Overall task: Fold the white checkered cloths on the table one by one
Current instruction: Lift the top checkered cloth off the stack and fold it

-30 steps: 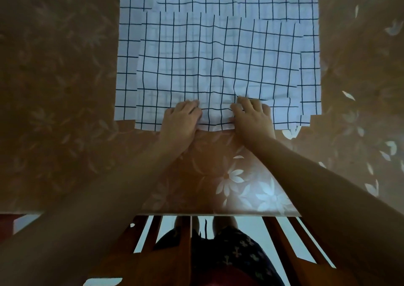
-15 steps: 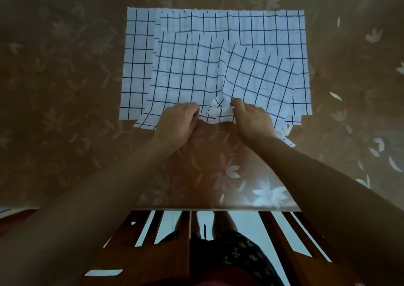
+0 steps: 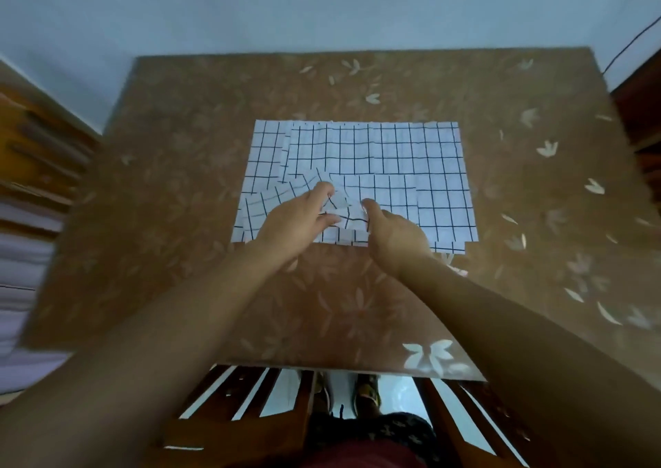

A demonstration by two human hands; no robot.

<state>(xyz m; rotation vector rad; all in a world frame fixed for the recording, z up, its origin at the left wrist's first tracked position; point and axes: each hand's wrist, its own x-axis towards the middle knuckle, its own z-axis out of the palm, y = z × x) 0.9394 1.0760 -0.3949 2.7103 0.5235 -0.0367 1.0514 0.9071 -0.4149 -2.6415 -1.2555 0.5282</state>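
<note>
1. Compared with half a second ago, I see both hands have carried the near edge of the top cloth (image 3: 379, 196) farther away, so it now stands bunched and raised between them.
2. The left hand (image 3: 291, 226) pinches that edge narrowly between thumb and fingers. The right hand (image 3: 395, 240) grips it too, thumb on top, fingers curled beneath.
3. The top cloth lies on a stack of white checkered cloths (image 3: 375, 145) in the middle of the table (image 3: 171, 181).
4. The view has tilted up, so the brown floral table's far edge and a pale wall (image 3: 322, 10) now show.
</note>
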